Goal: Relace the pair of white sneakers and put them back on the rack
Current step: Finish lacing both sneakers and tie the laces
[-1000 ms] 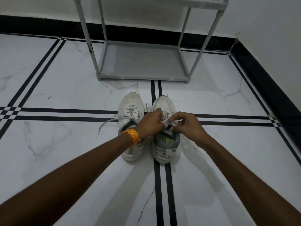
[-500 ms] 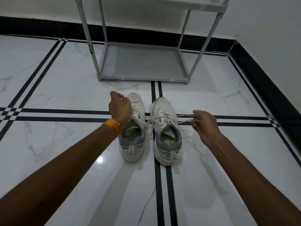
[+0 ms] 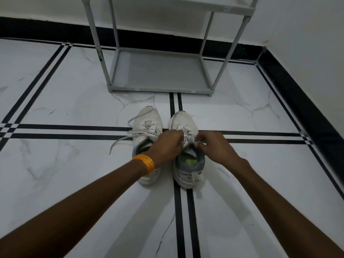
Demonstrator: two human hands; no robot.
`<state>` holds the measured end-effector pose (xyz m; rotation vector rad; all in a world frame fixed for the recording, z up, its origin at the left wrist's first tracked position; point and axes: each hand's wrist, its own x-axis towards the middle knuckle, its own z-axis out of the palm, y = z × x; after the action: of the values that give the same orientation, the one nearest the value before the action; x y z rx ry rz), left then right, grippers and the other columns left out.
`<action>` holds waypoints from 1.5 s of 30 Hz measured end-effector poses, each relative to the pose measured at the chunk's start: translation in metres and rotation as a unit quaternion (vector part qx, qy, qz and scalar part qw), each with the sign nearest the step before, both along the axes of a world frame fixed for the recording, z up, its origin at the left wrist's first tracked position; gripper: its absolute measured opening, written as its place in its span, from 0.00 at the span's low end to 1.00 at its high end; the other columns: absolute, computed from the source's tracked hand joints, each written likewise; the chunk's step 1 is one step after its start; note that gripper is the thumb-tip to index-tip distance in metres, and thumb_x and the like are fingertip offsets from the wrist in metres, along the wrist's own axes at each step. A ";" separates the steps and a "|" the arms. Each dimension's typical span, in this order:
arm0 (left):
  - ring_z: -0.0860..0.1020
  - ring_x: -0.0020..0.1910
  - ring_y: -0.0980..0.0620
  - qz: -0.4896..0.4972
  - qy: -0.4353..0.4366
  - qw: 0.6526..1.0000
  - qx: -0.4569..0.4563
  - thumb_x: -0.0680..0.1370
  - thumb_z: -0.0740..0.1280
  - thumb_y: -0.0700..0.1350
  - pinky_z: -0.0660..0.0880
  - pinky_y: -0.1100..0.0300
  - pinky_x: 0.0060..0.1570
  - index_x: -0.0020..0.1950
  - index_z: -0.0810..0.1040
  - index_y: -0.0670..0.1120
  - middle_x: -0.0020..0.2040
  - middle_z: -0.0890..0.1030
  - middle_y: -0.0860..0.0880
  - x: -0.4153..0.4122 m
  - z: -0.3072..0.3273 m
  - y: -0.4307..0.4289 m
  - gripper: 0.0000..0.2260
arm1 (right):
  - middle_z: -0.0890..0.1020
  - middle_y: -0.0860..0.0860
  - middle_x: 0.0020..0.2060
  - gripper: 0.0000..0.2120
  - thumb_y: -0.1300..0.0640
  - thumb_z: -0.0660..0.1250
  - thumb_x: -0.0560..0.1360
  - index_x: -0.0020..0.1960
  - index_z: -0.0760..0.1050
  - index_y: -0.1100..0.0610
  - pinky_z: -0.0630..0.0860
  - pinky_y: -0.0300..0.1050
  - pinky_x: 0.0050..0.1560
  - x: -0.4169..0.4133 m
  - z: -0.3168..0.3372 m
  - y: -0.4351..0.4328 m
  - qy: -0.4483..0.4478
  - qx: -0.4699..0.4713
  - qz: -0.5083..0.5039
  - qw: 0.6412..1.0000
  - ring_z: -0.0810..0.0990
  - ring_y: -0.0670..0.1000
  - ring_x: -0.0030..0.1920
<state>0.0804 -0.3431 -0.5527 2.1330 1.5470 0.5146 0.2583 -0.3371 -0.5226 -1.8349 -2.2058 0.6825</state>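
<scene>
Two white sneakers stand side by side on the floor, toes pointing at the rack. Over the tongue of the right sneaker point(image 3: 183, 121) my left hand point(image 3: 165, 147) and my right hand point(image 3: 214, 146) meet, each pinching an end of its white lace. The left hand covers the opening of the left sneaker point(image 3: 148, 118). That shoe's lace point(image 3: 121, 141) trails loose over the floor to the left. The grey shoe rack point(image 3: 160, 71) stands just beyond the toes with a bare bottom shelf.
White marble floor with black inlaid stripes point(image 3: 55, 131) crossing under the shoes. A black skirting and white wall point(image 3: 307, 53) close in on the right and behind the rack. An orange band point(image 3: 146, 163) is on my left wrist.
Half a second ago my hands were spread wide, pulling the right sneaker's lace ends taut to either side. Both hands have come back together over its tongue.
</scene>
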 end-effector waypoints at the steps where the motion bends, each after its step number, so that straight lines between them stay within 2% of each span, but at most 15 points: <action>1: 0.79 0.47 0.40 0.005 -0.008 1.000 -0.017 0.78 0.64 0.42 0.75 0.50 0.45 0.51 0.76 0.40 0.46 0.82 0.40 0.000 0.000 0.002 0.06 | 0.84 0.54 0.43 0.07 0.55 0.72 0.74 0.49 0.81 0.57 0.76 0.43 0.41 0.001 0.001 0.001 0.010 0.000 -0.014 1.000 0.81 0.52 0.43; 4: 0.78 0.43 0.42 0.017 -0.043 0.994 -0.100 0.78 0.63 0.43 0.73 0.52 0.42 0.47 0.75 0.40 0.43 0.81 0.40 0.001 0.003 0.007 0.06 | 0.81 0.52 0.35 0.06 0.55 0.72 0.74 0.44 0.82 0.59 0.69 0.38 0.33 0.004 0.000 0.002 0.058 -0.020 -0.058 0.996 0.77 0.48 0.34; 7: 0.74 0.39 0.47 0.032 -0.088 0.986 -0.141 0.75 0.67 0.43 0.67 0.58 0.36 0.40 0.72 0.44 0.38 0.77 0.44 -0.001 0.009 0.012 0.07 | 0.83 0.52 0.34 0.06 0.57 0.74 0.71 0.40 0.83 0.60 0.73 0.41 0.37 0.009 -0.003 0.002 0.118 -0.044 -0.107 0.986 0.78 0.48 0.35; 10: 0.72 0.33 0.49 0.078 -0.139 0.976 -0.151 0.69 0.76 0.43 0.68 0.58 0.33 0.31 0.70 0.44 0.31 0.73 0.46 -0.006 0.011 0.015 0.15 | 0.83 0.50 0.31 0.12 0.55 0.82 0.62 0.31 0.79 0.56 0.75 0.45 0.37 0.012 -0.002 0.002 0.164 -0.067 -0.160 0.971 0.80 0.49 0.35; 14: 0.79 0.35 0.45 0.113 -0.150 0.973 -0.138 0.62 0.81 0.44 0.77 0.51 0.37 0.35 0.79 0.35 0.35 0.82 0.38 -0.003 0.009 0.013 0.16 | 0.82 0.53 0.30 0.18 0.56 0.84 0.57 0.27 0.74 0.56 0.72 0.41 0.30 0.005 0.001 0.001 0.134 -0.053 -0.170 0.975 0.80 0.50 0.32; 17: 0.79 0.34 0.45 0.130 -0.139 0.975 -0.114 0.61 0.82 0.44 0.75 0.55 0.35 0.32 0.77 0.39 0.32 0.81 0.42 0.000 0.010 0.012 0.15 | 0.82 0.53 0.30 0.20 0.55 0.84 0.59 0.27 0.72 0.55 0.71 0.40 0.29 0.000 0.001 -0.001 0.103 -0.024 -0.161 0.981 0.81 0.50 0.32; 22: 0.83 0.41 0.44 0.136 -0.128 0.977 -0.107 0.62 0.82 0.45 0.80 0.51 0.41 0.36 0.81 0.39 0.38 0.85 0.41 0.001 0.016 0.009 0.14 | 0.80 0.50 0.28 0.21 0.54 0.83 0.60 0.26 0.70 0.54 0.67 0.36 0.27 -0.001 -0.001 -0.004 0.082 0.001 -0.143 0.986 0.78 0.46 0.29; 28: 0.78 0.32 0.48 0.129 -0.068 0.989 -0.037 0.65 0.79 0.52 0.72 0.58 0.33 0.33 0.79 0.42 0.30 0.79 0.47 -0.006 0.015 0.004 0.16 | 0.75 0.49 0.24 0.23 0.45 0.80 0.62 0.26 0.68 0.54 0.63 0.40 0.27 0.004 0.003 -0.003 0.038 0.015 -0.121 0.992 0.70 0.46 0.26; 31: 0.78 0.32 0.49 0.114 -0.034 0.993 0.006 0.68 0.72 0.59 0.76 0.56 0.36 0.32 0.79 0.44 0.27 0.78 0.49 -0.016 0.020 0.003 0.18 | 0.75 0.50 0.24 0.18 0.46 0.76 0.65 0.28 0.71 0.54 0.64 0.43 0.28 0.021 0.018 0.000 -0.017 0.033 -0.095 0.995 0.73 0.50 0.29; 34: 0.75 0.34 0.50 0.130 -0.013 0.988 0.078 0.72 0.66 0.61 0.76 0.51 0.48 0.24 0.71 0.49 0.23 0.70 0.55 -0.023 0.042 0.007 0.22 | 0.77 0.51 0.27 0.09 0.56 0.69 0.68 0.31 0.74 0.54 0.64 0.41 0.28 0.031 0.043 0.004 -0.064 0.078 -0.078 0.992 0.77 0.54 0.32; 36: 0.66 0.27 0.55 0.131 -0.062 0.983 0.113 0.74 0.69 0.54 0.75 0.55 0.49 0.21 0.63 0.50 0.20 0.64 0.56 -0.022 0.068 0.010 0.25 | 0.78 0.49 0.29 0.08 0.56 0.68 0.69 0.32 0.73 0.53 0.64 0.41 0.30 0.024 0.059 0.006 -0.098 0.125 -0.059 0.985 0.76 0.54 0.32; 37: 0.62 0.24 0.56 0.119 -0.102 0.981 0.113 0.74 0.71 0.51 0.72 0.60 0.45 0.22 0.62 0.49 0.20 0.63 0.55 -0.020 0.082 0.011 0.25 | 0.78 0.49 0.30 0.08 0.56 0.67 0.70 0.33 0.72 0.53 0.64 0.42 0.32 0.018 0.065 0.007 -0.120 0.154 -0.047 0.980 0.75 0.54 0.33; 40: 0.67 0.24 0.52 0.071 -0.194 0.976 0.070 0.75 0.72 0.47 0.70 0.58 0.31 0.27 0.63 0.47 0.24 0.64 0.51 -0.010 0.114 0.014 0.22 | 0.77 0.49 0.35 0.07 0.56 0.66 0.73 0.37 0.72 0.53 0.65 0.44 0.35 0.004 0.075 0.009 -0.174 0.247 -0.010 0.953 0.74 0.54 0.35; 42: 0.73 0.26 0.49 0.060 -0.230 0.970 0.052 0.75 0.72 0.46 0.77 0.53 0.32 0.28 0.64 0.47 0.25 0.67 0.49 -0.005 0.122 0.015 0.21 | 0.79 0.50 0.37 0.07 0.53 0.66 0.75 0.41 0.75 0.55 0.69 0.45 0.35 -0.002 0.076 0.011 -0.165 0.287 0.000 0.944 0.77 0.55 0.36; 45: 0.66 0.28 0.49 0.035 -0.263 0.964 -0.003 0.75 0.72 0.46 0.69 0.56 0.32 0.32 0.68 0.44 0.27 0.65 0.48 -0.002 0.120 0.015 0.17 | 0.77 0.49 0.36 0.11 0.48 0.67 0.77 0.44 0.75 0.56 0.68 0.43 0.36 -0.007 0.073 0.013 -0.097 0.286 0.006 0.953 0.75 0.52 0.35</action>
<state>0.0783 -0.3284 -0.4332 1.7416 1.3123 1.0039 0.2518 -0.3239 -0.4495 -1.6286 -2.2105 -0.1486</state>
